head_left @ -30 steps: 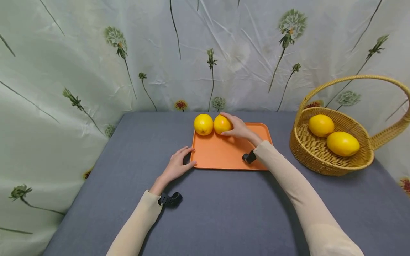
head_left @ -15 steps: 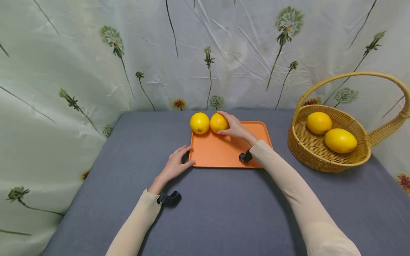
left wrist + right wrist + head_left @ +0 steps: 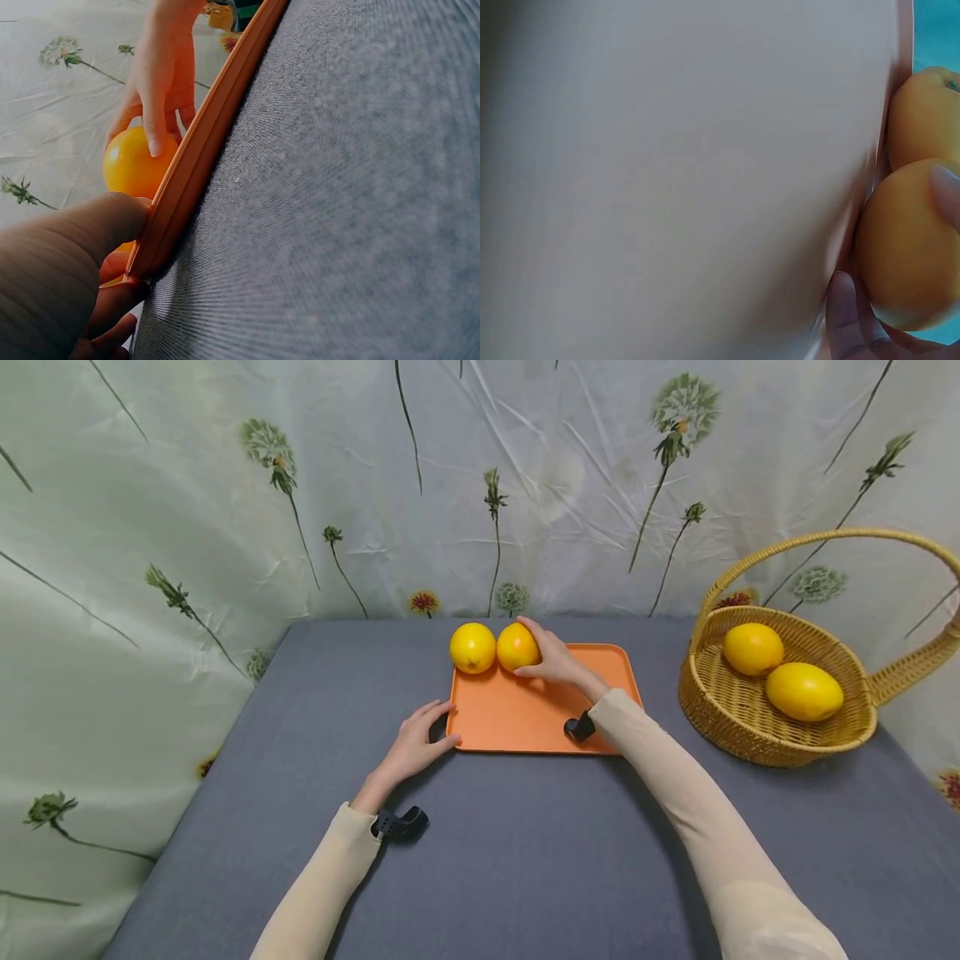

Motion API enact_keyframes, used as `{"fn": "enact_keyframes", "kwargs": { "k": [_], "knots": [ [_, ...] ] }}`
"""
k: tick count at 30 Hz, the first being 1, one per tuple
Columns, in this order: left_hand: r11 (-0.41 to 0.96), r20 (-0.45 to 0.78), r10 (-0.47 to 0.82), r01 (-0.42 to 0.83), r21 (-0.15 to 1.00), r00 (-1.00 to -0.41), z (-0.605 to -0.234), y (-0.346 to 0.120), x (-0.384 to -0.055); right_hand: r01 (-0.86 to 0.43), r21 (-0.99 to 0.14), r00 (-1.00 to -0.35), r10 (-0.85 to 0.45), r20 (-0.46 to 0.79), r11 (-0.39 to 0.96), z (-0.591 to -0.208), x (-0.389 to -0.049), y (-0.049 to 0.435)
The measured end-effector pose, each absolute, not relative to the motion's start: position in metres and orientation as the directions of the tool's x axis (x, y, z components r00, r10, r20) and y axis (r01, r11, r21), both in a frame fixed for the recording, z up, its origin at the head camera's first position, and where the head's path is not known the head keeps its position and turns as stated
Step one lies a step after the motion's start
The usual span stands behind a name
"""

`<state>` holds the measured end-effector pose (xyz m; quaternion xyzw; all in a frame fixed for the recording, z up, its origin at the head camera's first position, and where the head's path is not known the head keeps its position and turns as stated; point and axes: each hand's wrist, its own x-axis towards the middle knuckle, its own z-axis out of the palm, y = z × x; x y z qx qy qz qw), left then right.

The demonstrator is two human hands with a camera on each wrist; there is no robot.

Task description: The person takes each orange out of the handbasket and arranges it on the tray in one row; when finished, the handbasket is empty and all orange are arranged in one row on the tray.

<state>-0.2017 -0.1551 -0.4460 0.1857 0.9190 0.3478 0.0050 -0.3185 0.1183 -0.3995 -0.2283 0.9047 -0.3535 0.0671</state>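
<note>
My right hand (image 3: 553,658) holds an orange (image 3: 517,647) at the back edge of an orange tray (image 3: 502,714), thumb on the near side and fingers over the far side. Close on its left sits a second round yellow-orange fruit (image 3: 473,648), at the tray's back left corner. In the right wrist view the held orange (image 3: 907,247) and the other fruit (image 3: 922,120) touch. At the tray's front left, my left hand (image 3: 412,745) grips the edge; the left wrist view has its thumb (image 3: 124,214) on the rim and fingers lower at the corner, partly hidden.
A wicker basket (image 3: 731,731) with a tall handle stands to the right, holding two yellow lemon-shaped fruits, one behind (image 3: 753,649) and one in front (image 3: 805,692). A floral curtain (image 3: 420,535) hangs behind the grey cloth-covered table (image 3: 517,852).
The head view shifts slightly. Both hands, the tray and the fruits keep nearly the same places relative to one another.
</note>
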Motion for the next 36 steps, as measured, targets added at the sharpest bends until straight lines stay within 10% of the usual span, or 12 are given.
{"fn": "enact_keyframes", "kwargs": {
  "k": [36],
  "knots": [
    [0.683, 0.117, 0.346, 0.335, 0.649, -0.931, -0.443, -0.153, -0.203, -0.343, -0.689, -0.872, -0.489, -0.02, 0.639, -0.371, -0.269, 0.187]
  ]
}}
